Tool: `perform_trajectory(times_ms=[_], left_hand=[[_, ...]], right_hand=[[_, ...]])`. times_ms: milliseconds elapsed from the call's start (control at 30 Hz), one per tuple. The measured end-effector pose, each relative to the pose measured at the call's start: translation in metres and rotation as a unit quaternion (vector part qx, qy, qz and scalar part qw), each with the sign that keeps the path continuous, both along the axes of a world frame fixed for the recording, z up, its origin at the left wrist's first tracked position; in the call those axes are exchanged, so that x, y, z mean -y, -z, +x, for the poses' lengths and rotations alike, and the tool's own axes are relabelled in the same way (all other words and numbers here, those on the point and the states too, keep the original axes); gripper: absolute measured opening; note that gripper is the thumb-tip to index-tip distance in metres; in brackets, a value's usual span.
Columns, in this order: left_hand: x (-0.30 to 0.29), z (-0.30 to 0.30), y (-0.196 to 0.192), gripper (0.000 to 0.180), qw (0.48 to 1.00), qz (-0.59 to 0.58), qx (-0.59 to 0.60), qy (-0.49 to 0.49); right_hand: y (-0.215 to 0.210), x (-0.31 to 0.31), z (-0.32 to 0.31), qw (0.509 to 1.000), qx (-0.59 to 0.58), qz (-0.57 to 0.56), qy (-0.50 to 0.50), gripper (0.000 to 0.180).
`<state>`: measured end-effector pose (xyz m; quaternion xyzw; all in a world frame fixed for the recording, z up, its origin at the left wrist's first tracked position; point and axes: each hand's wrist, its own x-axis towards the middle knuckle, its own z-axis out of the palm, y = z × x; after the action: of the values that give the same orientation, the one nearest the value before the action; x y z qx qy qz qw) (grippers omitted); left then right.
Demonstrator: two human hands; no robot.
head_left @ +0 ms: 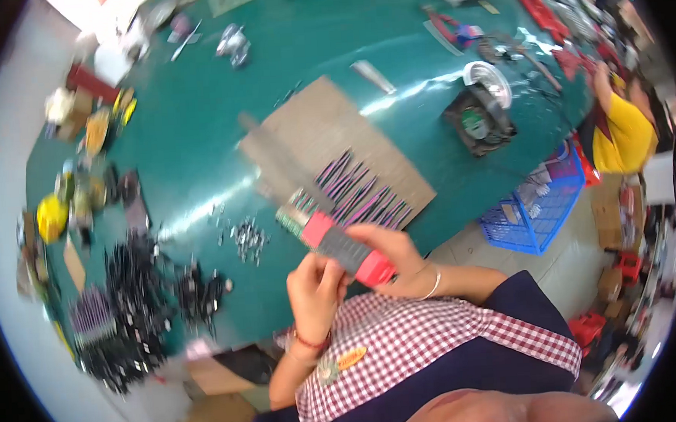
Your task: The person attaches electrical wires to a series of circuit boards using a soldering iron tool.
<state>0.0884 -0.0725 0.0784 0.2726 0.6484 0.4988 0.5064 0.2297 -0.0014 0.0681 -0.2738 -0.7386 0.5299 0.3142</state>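
My right hand (398, 261) is wrapped round the red-and-grey handle of a long tool (348, 249). Its grey blade-like part reaches up and left, smeared by motion, so its exact kind is unclear. Close under the handle's lower end, my left hand (312, 292) has curled fingers; what they pinch, if anything, is hidden. A green strip with small pale parts (291, 219) shows beside the tool's front end. Beyond the hands lies a brown cardboard sheet (310, 121), bearing several thin purple-and-black strips (364, 190) in a slanting row.
Small metallic pieces (249, 240) are scattered left of the hands on the green table (197, 142). Black cable-like bundles (136, 290) heap at the left edge. A small black fan-like device (479, 123) stands right, above a blue basket (537, 208). Another person in yellow (624, 135) is at far right.
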Motion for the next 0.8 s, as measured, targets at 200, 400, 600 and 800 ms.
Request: perform_trajectory(times_ms=[200, 400, 600, 800], left_hand=[[-0.002, 0.004, 0.014, 0.016, 0.999, 0.03, 0.016, 0.0], [0.008, 0.008, 0.023, 0.017, 0.995, 0.078, 0.035, -0.042], [0.011, -0.011, 0.016, 0.01, 0.995, 0.084, -0.036, 0.051], [0.005, -0.025, 0.016, 0.008, 0.983, 0.044, -0.096, 0.15]], right_hand=[[0.015, 0.012, -0.005, 0.968, 0.032, -0.229, 0.096, 0.036], [-0.002, 0.013, -0.016, 0.964, 0.006, -0.253, 0.083, 0.016], [-0.005, 0.01, -0.013, 0.971, 0.044, -0.218, 0.086, 0.017], [0.007, 0.009, -0.012, 0.964, 0.035, -0.257, 0.067, 0.017]])
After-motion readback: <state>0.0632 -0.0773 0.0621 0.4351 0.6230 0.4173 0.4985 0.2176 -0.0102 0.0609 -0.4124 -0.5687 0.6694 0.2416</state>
